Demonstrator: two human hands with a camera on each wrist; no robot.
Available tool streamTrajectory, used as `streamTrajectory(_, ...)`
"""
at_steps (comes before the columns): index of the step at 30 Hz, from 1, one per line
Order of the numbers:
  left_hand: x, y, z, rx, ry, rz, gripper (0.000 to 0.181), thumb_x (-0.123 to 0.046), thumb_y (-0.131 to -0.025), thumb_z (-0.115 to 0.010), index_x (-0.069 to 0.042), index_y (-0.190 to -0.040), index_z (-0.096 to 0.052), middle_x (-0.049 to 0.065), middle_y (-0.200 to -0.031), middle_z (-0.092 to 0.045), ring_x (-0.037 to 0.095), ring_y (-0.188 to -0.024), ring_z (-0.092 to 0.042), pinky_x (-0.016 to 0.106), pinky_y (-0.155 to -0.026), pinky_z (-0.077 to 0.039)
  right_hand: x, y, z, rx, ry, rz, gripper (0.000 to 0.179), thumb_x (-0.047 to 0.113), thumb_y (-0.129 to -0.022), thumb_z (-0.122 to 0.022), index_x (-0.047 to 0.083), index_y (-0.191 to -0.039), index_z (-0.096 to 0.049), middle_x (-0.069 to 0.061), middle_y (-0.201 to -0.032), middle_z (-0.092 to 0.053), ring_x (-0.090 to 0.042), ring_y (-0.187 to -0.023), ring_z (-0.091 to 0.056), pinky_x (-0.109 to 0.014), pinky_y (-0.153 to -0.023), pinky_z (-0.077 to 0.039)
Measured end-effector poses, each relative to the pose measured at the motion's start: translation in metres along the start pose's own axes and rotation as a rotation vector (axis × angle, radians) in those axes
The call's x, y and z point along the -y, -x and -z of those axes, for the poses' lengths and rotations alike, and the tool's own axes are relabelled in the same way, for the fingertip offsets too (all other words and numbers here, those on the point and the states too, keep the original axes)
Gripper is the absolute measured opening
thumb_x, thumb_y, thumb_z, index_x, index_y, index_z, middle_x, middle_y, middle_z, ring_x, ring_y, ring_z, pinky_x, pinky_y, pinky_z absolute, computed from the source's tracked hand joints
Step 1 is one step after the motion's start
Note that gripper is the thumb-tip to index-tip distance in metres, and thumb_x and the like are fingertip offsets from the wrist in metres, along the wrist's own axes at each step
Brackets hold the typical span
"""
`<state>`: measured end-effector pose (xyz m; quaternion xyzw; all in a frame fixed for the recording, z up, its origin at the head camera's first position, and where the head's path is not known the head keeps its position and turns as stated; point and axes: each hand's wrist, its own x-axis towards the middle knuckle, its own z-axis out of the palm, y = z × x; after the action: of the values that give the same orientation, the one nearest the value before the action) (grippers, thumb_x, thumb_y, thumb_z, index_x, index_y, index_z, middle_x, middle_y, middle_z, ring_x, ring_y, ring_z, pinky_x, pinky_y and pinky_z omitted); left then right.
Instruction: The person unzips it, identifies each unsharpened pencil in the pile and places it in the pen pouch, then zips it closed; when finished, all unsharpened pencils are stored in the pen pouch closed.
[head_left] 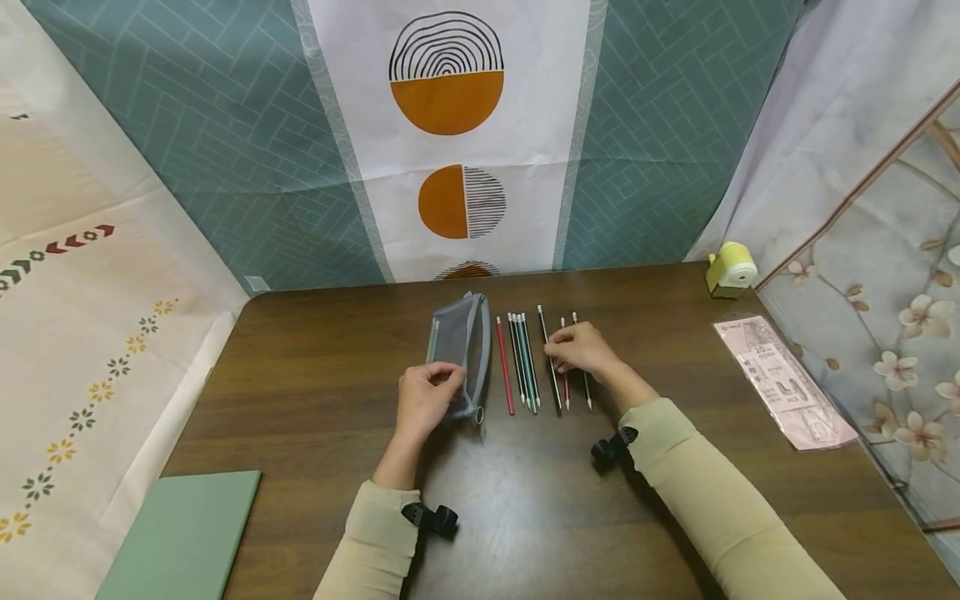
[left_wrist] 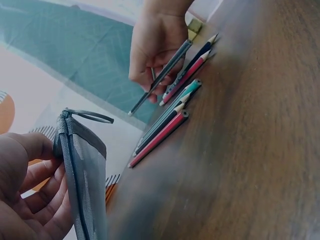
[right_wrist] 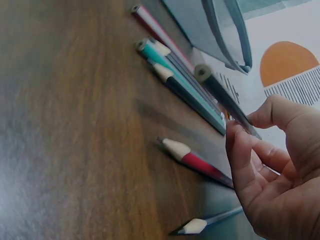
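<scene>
My left hand [head_left: 423,400] pinches the edge of a grey mesh zip pouch [head_left: 452,337], whose mouth gapes toward the right. A light pencil shows through the mesh along its left side. Between thumb and fingers my right hand [head_left: 588,352] holds a dark pencil [right_wrist: 222,95], lifted off the table with its unsharpened end toward me. Beside the pouch lie a red pencil [head_left: 504,367] and a close group of black and teal pencils [head_left: 525,358]. Beneath the right hand are a sharpened red pencil [right_wrist: 200,165] and a sharpened dark pencil [right_wrist: 195,226], both partly hidden.
A yellow pencil sharpener [head_left: 731,271] stands at the table's back right corner. In front of it lies a flat pink package [head_left: 783,383]. A green board [head_left: 180,533] is at the front left. Patterned cloths hang behind the brown table [head_left: 322,367].
</scene>
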<state>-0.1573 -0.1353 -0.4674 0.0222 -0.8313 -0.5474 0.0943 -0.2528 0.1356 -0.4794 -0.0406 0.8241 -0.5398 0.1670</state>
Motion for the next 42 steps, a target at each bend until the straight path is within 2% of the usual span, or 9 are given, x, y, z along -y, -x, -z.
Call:
streamTrajectory(4,0.000,-0.001,-0.002,-0.003,-0.017,-0.013,0.010,-0.010,-0.088,-0.076,-0.002,-0.089,-0.080,0.005,-0.068,-0.071,0.009,-0.056,-0.063,0.023,-0.057,-0.053,0.002,0.000,-0.001,0.029,-0.093,-0.029,0.032,0.003,-0.094,-0.064,-0.016,-0.119,-0.062,-0.014,-0.089,-0.070,-0.012,-0.062,-0.065,-0.026,-0.059,-0.059)
streamTrajectory(12,0.002,0.000,-0.003,0.023,-0.013,-0.033,0.009,-0.010,-0.089,-0.075,-0.002,-0.088,-0.080,0.004,-0.067,-0.070,0.009,-0.055,-0.061,0.023,-0.056,-0.052,0.006,0.000,-0.010,0.056,-0.263,-0.018,0.032,0.002,-0.096,-0.060,-0.018,-0.121,-0.059,-0.017,-0.098,-0.071,-0.011,-0.064,-0.064,-0.022,-0.059,-0.057)
streamTrajectory(17,0.004,0.004,-0.005,0.045,-0.012,-0.047,0.009,-0.008,-0.089,-0.074,-0.001,-0.088,-0.079,0.005,-0.068,-0.070,0.008,-0.055,-0.060,0.023,-0.054,-0.051,0.006,0.003,-0.018,0.081,-0.338,-0.003,0.033,0.001,-0.096,-0.060,-0.019,-0.122,-0.056,-0.009,-0.089,-0.070,-0.010,-0.064,-0.063,-0.022,-0.060,-0.057)
streamTrajectory(21,0.005,0.004,-0.006,0.058,-0.001,-0.058,0.008,-0.007,-0.089,-0.074,-0.001,-0.088,-0.079,0.006,-0.070,-0.072,0.008,-0.055,-0.061,0.022,-0.054,-0.051,0.010,0.004,-0.023,0.092,-0.361,0.007,0.035,0.002,-0.096,-0.061,-0.020,-0.123,-0.056,-0.009,-0.089,-0.070,-0.010,-0.064,-0.064,-0.022,-0.060,-0.058)
streamTrajectory(26,0.002,0.001,-0.007,0.053,0.006,-0.061,0.009,-0.008,-0.090,-0.074,-0.001,-0.088,-0.079,0.005,-0.069,-0.070,0.009,-0.055,-0.062,0.023,-0.054,-0.052,0.015,0.004,-0.028,0.120,-0.379,0.009,0.040,0.003,-0.097,-0.062,-0.021,-0.128,-0.053,-0.020,-0.102,-0.070,-0.009,-0.065,-0.064,-0.022,-0.062,-0.058)
streamTrajectory(30,0.002,0.001,-0.007,0.067,-0.004,-0.060,0.009,-0.009,-0.090,-0.075,-0.001,-0.089,-0.079,0.005,-0.069,-0.070,0.009,-0.055,-0.062,0.023,-0.054,-0.052,0.017,0.005,-0.032,0.129,-0.389,-0.004,0.041,0.005,-0.097,-0.062,-0.020,-0.129,-0.054,-0.023,-0.109,-0.069,-0.009,-0.065,-0.064,-0.022,-0.062,-0.058)
streamTrajectory(33,0.003,0.002,-0.007,0.073,-0.007,-0.062,0.009,-0.009,-0.090,-0.075,-0.001,-0.090,-0.079,0.005,-0.071,-0.071,0.008,-0.056,-0.062,0.022,-0.055,-0.051,0.018,0.005,-0.036,0.125,-0.389,-0.004,0.039,0.006,-0.097,-0.063,-0.018,-0.128,-0.056,-0.022,-0.111,-0.069,-0.010,-0.065,-0.064,-0.022,-0.063,-0.058)
streamTrajectory(39,0.002,0.002,-0.008,0.055,-0.002,-0.067,0.009,-0.008,-0.089,-0.075,0.000,-0.089,-0.079,0.006,-0.069,-0.071,0.008,-0.055,-0.061,0.021,-0.054,-0.050,0.025,0.002,-0.043,0.132,-0.399,-0.009,0.041,0.008,-0.097,-0.064,-0.017,-0.129,-0.056,-0.012,-0.104,-0.069,-0.010,-0.067,-0.065,-0.023,-0.066,-0.059)
streamTrajectory(42,0.001,0.001,-0.009,0.057,-0.009,-0.075,0.009,-0.008,-0.090,-0.075,0.000,-0.090,-0.079,0.005,-0.068,-0.071,0.007,-0.055,-0.060,0.021,-0.054,-0.050,0.028,0.000,-0.046,0.128,-0.403,-0.013,0.041,0.008,-0.097,-0.064,-0.016,-0.131,-0.056,-0.011,-0.102,-0.071,-0.010,-0.067,-0.065,-0.023,-0.066,-0.059)
